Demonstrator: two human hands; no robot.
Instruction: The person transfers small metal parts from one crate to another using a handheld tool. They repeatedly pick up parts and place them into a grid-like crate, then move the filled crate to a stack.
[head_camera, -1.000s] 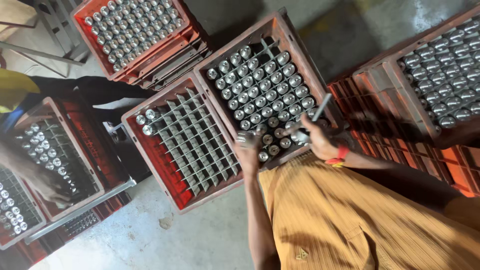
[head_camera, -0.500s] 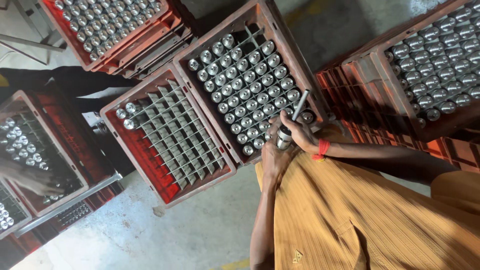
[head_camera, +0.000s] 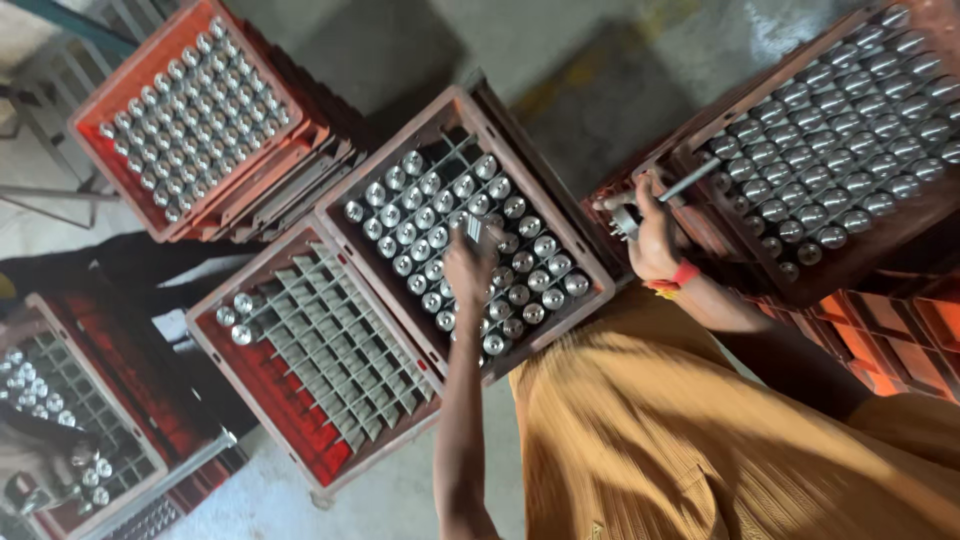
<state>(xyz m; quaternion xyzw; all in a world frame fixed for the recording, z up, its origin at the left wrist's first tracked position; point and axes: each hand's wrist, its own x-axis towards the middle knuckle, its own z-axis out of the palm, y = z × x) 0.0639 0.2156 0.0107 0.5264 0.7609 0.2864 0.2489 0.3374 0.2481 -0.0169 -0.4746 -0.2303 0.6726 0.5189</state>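
Since 0.5 s ago the hands have parted: left hand (head_camera: 468, 262) grips a part (head_camera: 473, 230) over the crate (head_camera: 600, 283), right hand (head_camera: 652, 232) grips another part (head_camera: 628, 220).

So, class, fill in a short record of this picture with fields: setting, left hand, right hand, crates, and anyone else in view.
Setting: concrete floor crowded with red plastic crates, seen from above
Left hand: left hand lifts a small metal part over the middle crate
Right hand: right hand grips a metal part with a thin rod, beside the right crate
Crates: the middle and right crates hold many upright metal cylinders; the divider crate holds only a few
Others: another person's hand at lower left
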